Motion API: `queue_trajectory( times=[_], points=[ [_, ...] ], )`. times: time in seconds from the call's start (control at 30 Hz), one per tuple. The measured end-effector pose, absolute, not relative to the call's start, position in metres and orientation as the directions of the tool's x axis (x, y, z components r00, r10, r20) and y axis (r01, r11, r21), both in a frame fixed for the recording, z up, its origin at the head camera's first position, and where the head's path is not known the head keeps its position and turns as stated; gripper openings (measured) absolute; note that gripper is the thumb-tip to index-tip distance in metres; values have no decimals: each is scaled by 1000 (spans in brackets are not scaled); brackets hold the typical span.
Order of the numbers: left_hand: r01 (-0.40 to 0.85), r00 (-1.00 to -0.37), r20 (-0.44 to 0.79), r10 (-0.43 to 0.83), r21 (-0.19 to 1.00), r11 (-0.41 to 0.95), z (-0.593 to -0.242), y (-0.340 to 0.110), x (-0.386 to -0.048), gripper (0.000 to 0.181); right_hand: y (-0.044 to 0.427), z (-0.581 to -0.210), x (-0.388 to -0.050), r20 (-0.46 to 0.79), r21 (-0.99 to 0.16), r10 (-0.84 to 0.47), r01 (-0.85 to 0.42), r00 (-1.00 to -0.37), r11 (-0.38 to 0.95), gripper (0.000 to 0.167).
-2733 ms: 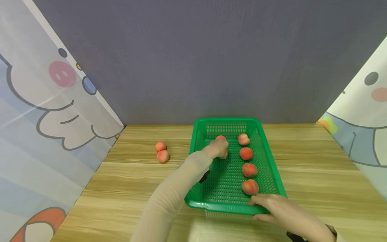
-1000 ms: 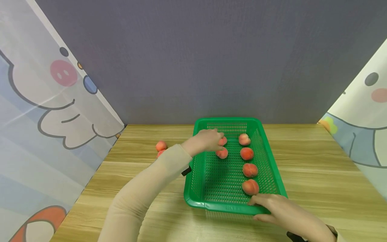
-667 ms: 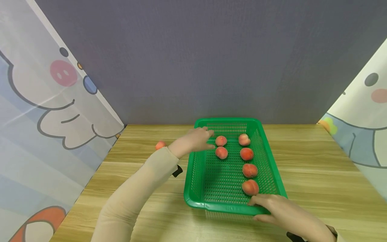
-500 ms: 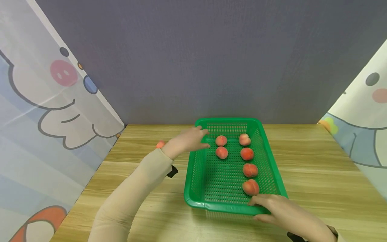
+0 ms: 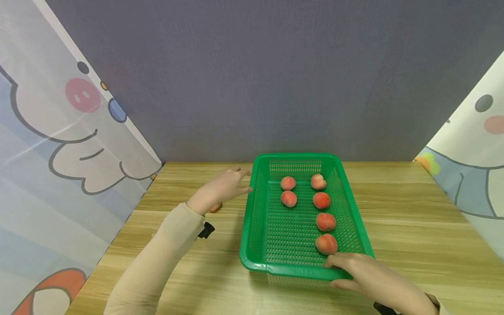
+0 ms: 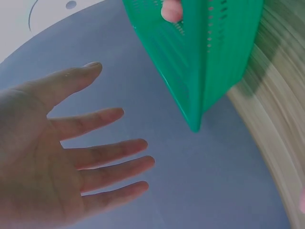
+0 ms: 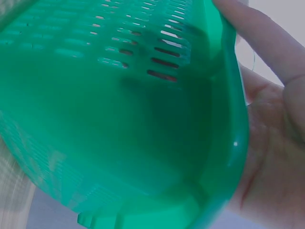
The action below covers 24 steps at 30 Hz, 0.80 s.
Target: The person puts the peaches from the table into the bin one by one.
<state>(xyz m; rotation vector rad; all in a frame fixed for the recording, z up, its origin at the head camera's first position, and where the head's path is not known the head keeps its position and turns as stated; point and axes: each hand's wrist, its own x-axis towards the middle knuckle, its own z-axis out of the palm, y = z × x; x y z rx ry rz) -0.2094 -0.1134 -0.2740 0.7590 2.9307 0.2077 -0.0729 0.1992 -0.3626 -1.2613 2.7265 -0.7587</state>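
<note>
A green plastic basket point(image 5: 257, 267) holds several peaches. Two of them, a far peach point(image 5: 288, 183) and a nearer peach point(image 5: 288, 199), sit together left of the middle; a row of several more, including a front peach point(image 5: 326, 243), runs along the right side. My left hand point(image 5: 222, 188) hovers just left of the basket, fingers spread and nothing held, as the left wrist view shows. Beneath its wrist, a table peach point(image 5: 215, 208) shows only in part. At the basket's front right corner my right hand point(image 5: 366, 275) grips the rim, fingers inside and thumb outside.
The basket stands on a wood-grain table point(image 5: 401, 210) with a grey wall point(image 5: 252, 78) behind it. Cartoon-printed sheets, a left sheet point(image 5: 35, 175) and a right sheet point(image 5: 484, 144), flank the table.
My left hand has come off the peaches inside the basket and moved left over its side. The two peaches on the table are now mostly covered by it. My right hand stays put.
</note>
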Motion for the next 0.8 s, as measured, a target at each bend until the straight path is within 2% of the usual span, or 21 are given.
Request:
queue_trajectory(
  times=[0.17,0.8],
  points=[
    [464,-879,-38,476,165,870,-279,-128,-209,48,199,-363,-73,155,-447,-724,-701,-672,555,21],
    [400,-910,-40,412,173,900,-299,-162,-204,49,199,-363,-73,154,-437,-722,-702,-674,562,22]
  ],
)
